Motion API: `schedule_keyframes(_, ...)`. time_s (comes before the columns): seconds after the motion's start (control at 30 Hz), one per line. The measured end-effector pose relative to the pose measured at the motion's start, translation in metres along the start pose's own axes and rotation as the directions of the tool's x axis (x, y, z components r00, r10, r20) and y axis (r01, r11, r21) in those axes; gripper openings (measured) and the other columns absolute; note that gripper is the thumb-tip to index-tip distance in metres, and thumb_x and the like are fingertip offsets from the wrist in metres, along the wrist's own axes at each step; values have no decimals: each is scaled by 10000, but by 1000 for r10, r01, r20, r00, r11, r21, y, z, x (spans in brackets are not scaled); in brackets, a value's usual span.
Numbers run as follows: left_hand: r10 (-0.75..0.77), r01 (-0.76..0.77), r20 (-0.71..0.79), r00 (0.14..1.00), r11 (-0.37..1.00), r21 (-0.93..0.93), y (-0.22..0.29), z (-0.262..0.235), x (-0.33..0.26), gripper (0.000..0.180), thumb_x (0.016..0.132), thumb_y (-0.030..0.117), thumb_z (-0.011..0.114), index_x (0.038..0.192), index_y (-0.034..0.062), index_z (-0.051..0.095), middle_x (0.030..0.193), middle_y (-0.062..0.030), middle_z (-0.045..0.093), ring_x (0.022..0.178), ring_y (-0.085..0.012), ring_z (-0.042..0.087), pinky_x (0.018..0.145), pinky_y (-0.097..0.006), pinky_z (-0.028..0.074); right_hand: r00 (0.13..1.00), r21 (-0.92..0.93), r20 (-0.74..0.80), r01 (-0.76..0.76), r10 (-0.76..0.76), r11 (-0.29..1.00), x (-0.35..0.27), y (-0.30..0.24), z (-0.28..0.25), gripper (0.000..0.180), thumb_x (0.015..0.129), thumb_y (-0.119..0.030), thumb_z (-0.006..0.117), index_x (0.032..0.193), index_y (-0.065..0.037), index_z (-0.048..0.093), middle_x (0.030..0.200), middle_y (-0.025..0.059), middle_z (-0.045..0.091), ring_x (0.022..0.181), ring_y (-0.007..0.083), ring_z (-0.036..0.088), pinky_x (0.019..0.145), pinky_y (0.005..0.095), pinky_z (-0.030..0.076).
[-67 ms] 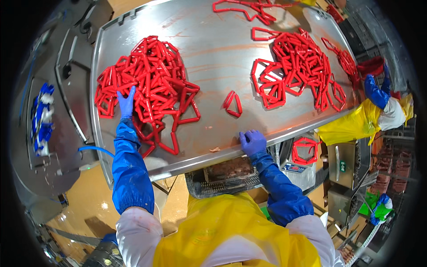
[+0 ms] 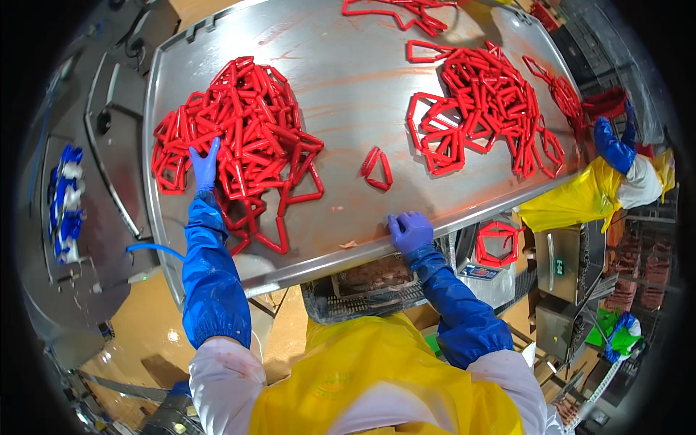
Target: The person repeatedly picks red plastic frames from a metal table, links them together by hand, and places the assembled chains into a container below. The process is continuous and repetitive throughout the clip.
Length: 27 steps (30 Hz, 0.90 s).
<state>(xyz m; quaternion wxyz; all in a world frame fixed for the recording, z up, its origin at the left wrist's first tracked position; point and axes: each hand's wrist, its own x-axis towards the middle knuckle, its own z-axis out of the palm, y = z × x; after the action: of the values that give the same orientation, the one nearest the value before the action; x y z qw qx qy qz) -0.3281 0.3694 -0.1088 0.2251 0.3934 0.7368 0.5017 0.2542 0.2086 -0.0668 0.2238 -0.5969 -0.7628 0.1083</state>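
Observation:
A tangled heap of red sausage links [image 2: 246, 130] lies on the left of a metal table [image 2: 348, 109]. My left hand [image 2: 204, 165], in a purple-blue glove, rests at the heap's near left side with thumb and forefinger spread. Those fingertips touch the links; I see nothing gripped. On the table's near edge lies my gloved right hand [image 2: 411, 230], its fingers lowered over the raised rim, with no sausage in it. Beyond it a short loop of links [image 2: 377, 169] lies alone. A second heap of links [image 2: 486, 109] sits to the right.
More links [image 2: 406, 11] lie at the far edge. At the right, a co-worker in a yellow apron [image 2: 573, 199] and blue sleeves stands by the table corner. Below the edge are a dark crate [image 2: 370, 290] with brownish contents and a ring of red links [image 2: 497, 243].
The view has shifted very slightly. Both hands stay in the same places, and the heaps look the same.

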Motion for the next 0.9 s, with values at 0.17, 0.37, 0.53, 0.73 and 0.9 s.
schedule_keyframes(0.17, 54, -53, 66, 996, 998, -20, 51, 112, 37, 1255, 735, 584, 816, 1541, -102, 141, 1606, -288, 178, 1503, -346, 196, 1229, -417, 180, 1000, -7, 6, 11, -11, 1000, 2, 6, 0, 271, 849, -253, 684, 644, -102, 591, 659, 108, 580, 654, 326, 585, 604, 481, 463)
schedule_keyframes(0.37, 147, -154, 48, 988, 971, 182, 150, 284, 56, 1140, 767, 696, 718, 1489, -86, 310, 1538, -330, 308, 1456, -418, 289, 1191, -476, 253, 998, 55, -43, 41, -39, 998, 8, 14, -8, 250, 829, -232, 695, 650, -108, 573, 651, 102, 556, 650, 320, 576, 599, 466, 458)
schedule_keyframes(0.53, 607, -606, 39, 794, 795, -37, 214, 307, -120, 815, 897, 409, 726, 1462, -62, 375, 1478, -292, 402, 1387, -404, 388, 1149, -459, 317, 998, 153, -67, 28, -18, 988, 3, 27, -8, 203, 797, -214, 740, 698, -105, 600, 663, 84, 556, 680, 310, 586, 619, 450, 463)
schedule_keyframes(0.73, -61, 3, 295, 954, 981, 194, 155, 186, -354, 649, 798, 179, 815, 1345, 1, 515, 1134, -121, 534, 977, -241, 573, 849, -363, 502, 969, -36, -225, 91, -97, 995, 169, 116, -60, 412, 763, -241, 731, 1146, -106, 658, 1154, 160, 619, 1038, 386, 585, 826, 503, 492)
schedule_keyframes(0.9, 130, -199, 319, 939, 961, 193, 154, 193, -401, 614, 792, 181, 805, 1321, 26, 536, 1132, -134, 538, 930, -246, 556, 832, -369, 505, 991, -609, 126, 39, 48, 792, 302, 239, -70, 665, 863, -585, 637, 1460, -336, 484, 1636, 30, 273, 1452, 380, 328, 1050, 748, 286)
